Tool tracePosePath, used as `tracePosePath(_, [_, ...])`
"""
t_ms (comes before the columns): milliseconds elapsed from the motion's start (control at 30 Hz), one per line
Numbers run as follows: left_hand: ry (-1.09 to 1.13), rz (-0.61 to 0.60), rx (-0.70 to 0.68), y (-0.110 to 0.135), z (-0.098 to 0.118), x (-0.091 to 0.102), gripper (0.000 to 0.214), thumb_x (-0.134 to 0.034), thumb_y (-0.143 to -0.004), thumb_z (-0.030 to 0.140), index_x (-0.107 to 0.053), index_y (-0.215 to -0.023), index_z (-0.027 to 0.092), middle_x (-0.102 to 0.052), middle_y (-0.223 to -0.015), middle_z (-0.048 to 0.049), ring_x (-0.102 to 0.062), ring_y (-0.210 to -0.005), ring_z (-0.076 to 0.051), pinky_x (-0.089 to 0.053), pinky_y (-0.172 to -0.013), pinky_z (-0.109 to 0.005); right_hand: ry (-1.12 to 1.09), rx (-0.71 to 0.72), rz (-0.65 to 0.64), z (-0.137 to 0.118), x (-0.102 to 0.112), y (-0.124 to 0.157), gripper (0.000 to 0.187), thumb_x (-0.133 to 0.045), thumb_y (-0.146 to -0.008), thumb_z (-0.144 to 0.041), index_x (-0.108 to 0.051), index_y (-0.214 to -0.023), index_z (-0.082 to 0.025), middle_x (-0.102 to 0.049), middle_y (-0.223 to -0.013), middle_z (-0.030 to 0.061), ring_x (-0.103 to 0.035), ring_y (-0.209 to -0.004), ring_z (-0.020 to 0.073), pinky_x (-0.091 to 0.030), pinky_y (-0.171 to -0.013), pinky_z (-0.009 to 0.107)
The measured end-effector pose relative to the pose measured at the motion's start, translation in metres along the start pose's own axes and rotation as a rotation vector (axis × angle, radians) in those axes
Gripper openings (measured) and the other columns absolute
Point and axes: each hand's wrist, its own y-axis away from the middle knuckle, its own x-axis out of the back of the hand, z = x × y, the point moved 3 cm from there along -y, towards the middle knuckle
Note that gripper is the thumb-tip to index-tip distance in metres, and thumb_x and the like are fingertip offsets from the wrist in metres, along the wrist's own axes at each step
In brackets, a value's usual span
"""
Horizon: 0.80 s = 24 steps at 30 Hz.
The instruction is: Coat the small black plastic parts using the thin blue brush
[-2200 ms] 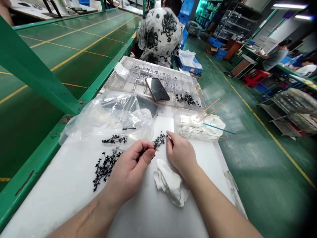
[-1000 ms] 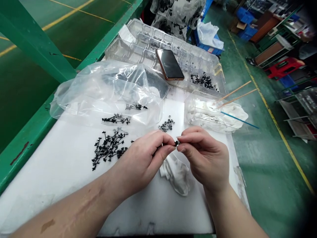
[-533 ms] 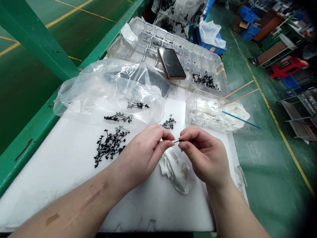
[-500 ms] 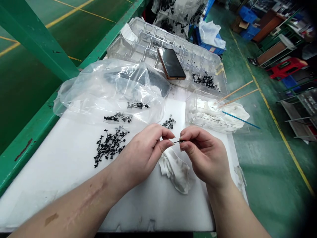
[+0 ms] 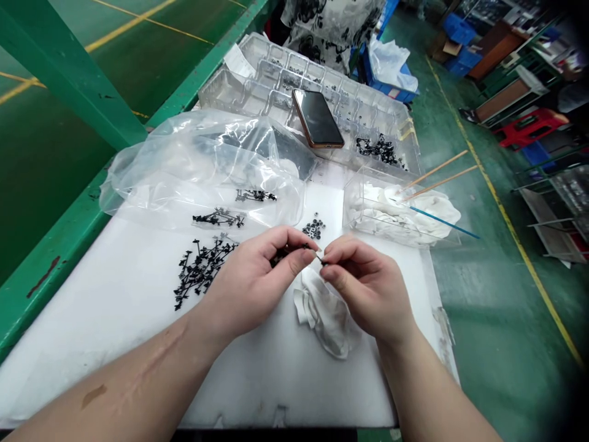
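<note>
Both of my hands meet over the middle of the white mat (image 5: pixel 115 307), a bit closer to its right edge. My left hand (image 5: pixel 255 279) is pinched shut on a small black sprue (image 5: pixel 284 250), thumb and forefinger clamped over it so only a sliver shows. My right hand (image 5: pixel 363 288) is closed too, fingertips squeezed on a tiny black bit (image 5: pixel 322 261) right at the end of that sprue. Honestly can't tell if the bit is attached or loose, it's way too small. A crumpled white cloth (image 5: pixel 324 313) lies on the mat just below my right hand. A little heap of black rings (image 5: pixel 313 227) sits just past my fingertips, toward the far edge. Off my left knuckles there's a scatter of black sprues (image 5: pixel 202 270), and a couple more lie at the near edge of the clear plastic bag (image 5: pixel 202 159), which takes up the far left of the mat. By the right edge stands a clear box (image 5: pixel 359 212) stuffed with white wipes, with two wooden sticks (image 5: pixel 432 175) and a blue stick (image 5: pixel 442 222) poking out over the side. Along the far edge is a compartment tray (image 5: pixel 239 92) with a phone (image 5: pixel 317 116) lying flat on top of it. A green frame (image 5: pixel 59 245) runs along the left edge.
</note>
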Motion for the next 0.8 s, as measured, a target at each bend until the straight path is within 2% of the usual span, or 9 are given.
tracePosePath(200, [0.241, -0.109, 0.107, -0.003, -0.008, -0.004, 0.02, -0.07, -0.094, 0.049, -0.071, -0.092, 0.029, -0.056, -0.069, 0.0096, -0.046, -0.06, -0.003, -0.036, -0.056, -0.018, 0.227, 0.16, -0.112, -0.01, -0.011, -0.003, 0.015, -0.078, -0.087, -0.014, -0.064, -0.085, -0.018, -0.065, -0.084, -0.0009, -0.057, -0.076, 0.0103, -0.046, -0.068, 0.025])
tracePosePath(300, [0.171, -0.09, 0.127, -0.002, -0.008, -0.003, 0.027, -0.067, -0.094, 0.054, -0.07, -0.089, 0.028, -0.051, -0.064, 0.0087, -0.044, -0.058, -0.004, -0.034, -0.055, -0.018, 0.243, 0.18, -0.138, -0.01, -0.008, -0.003, 0.014, -0.08, -0.086, -0.016, -0.068, -0.091, -0.018, -0.067, -0.087, -0.0002, -0.059, -0.076, 0.0107, -0.047, -0.068, 0.026])
tracePosePath(367, [0.109, -0.064, 0.157, -0.001, -0.008, -0.002, 0.033, -0.063, -0.094, 0.059, -0.069, -0.088, 0.027, -0.049, -0.062, 0.0081, -0.042, -0.058, -0.005, -0.033, -0.054, -0.019, 0.254, 0.222, -0.068, -0.011, 0.007, -0.003, 0.013, -0.08, -0.087, -0.02, -0.071, -0.097, -0.019, -0.068, -0.089, 0.0007, -0.061, -0.078, 0.0121, -0.049, -0.069, 0.026])
tracePosePath(433, [0.072, -0.034, 0.193, 0.0, -0.008, 0.0, 0.037, -0.062, -0.093, 0.064, -0.068, -0.089, 0.028, -0.049, -0.062, 0.0077, -0.041, -0.058, -0.006, -0.031, -0.055, -0.02, 0.309, 0.268, 0.216, -0.014, 0.04, -0.003, 0.009, -0.076, -0.092, -0.025, -0.073, -0.097, -0.019, -0.068, -0.086, 0.0022, -0.063, -0.078, 0.0144, -0.049, -0.07, 0.029])
tracePosePath(533, [0.027, -0.017, 0.216, 0.003, -0.009, 0.001, 0.038, -0.06, -0.092, 0.067, -0.067, -0.092, 0.029, -0.05, -0.065, 0.0069, -0.043, -0.061, -0.008, -0.033, -0.057, -0.021, 0.451, 0.27, 0.952, -0.015, 0.113, 0.005, 0.012, -0.074, -0.092, -0.028, -0.073, -0.096, -0.017, -0.066, -0.087, 0.0039, -0.061, -0.079, 0.0163, -0.049, -0.077, 0.033])
tracePosePath(600, [0.006, -0.022, 0.209, 0.004, -0.009, 0.0, 0.039, -0.058, -0.093, 0.067, -0.067, -0.095, 0.03, -0.052, -0.068, 0.006, -0.046, -0.064, -0.009, -0.035, -0.06, -0.021, 0.466, 0.148, 1.359, -0.009, 0.158, 0.015, 0.013, -0.075, -0.087, -0.019, -0.069, -0.1, -0.02, -0.064, -0.099, 0.0026, -0.057, -0.087, 0.0143, -0.048, -0.085, 0.029])
tracePosePath(633, [0.0, -0.023, 0.207, 0.004, -0.01, -0.001, 0.039, -0.057, -0.094, 0.068, -0.067, -0.096, 0.03, -0.052, -0.069, 0.0055, -0.046, -0.064, -0.01, -0.035, -0.06, -0.021, 0.426, 0.069, 1.452, -0.004, 0.176, 0.018, 0.016, -0.074, -0.085, -0.016, -0.067, -0.099, -0.021, -0.061, -0.1, 0.0018, -0.054, -0.087, 0.0135, -0.048, -0.082, 0.027])
tracePosePath(700, [-0.011, -0.019, 0.208, 0.004, -0.011, -0.002, 0.042, -0.055, -0.094, 0.069, -0.066, -0.096, 0.029, -0.056, -0.072, 0.0044, -0.046, -0.065, -0.01, -0.035, -0.061, -0.022, 0.267, -0.124, 1.481, 0.009, 0.201, 0.02, 0.009, -0.071, -0.085, -0.019, -0.062, -0.089, -0.02, -0.055, -0.087, 0.0006, -0.048, -0.073, 0.0135, -0.045, -0.064, 0.027])
tracePosePath(800, [-0.006, -0.004, 0.198, 0.004, -0.011, -0.005, 0.044, -0.057, -0.091, 0.07, -0.065, -0.095, 0.026, -0.065, -0.082, 0.0016, -0.049, -0.067, -0.012, -0.037, -0.061, -0.022, -0.056, -0.37, 1.301, 0.03, 0.212, 0.019, 0.016, -0.062, -0.087, -0.032, -0.059, -0.078, -0.018, -0.051, -0.071, 0.0004, -0.043, -0.054, 0.0141, -0.034, -0.043, 0.028])
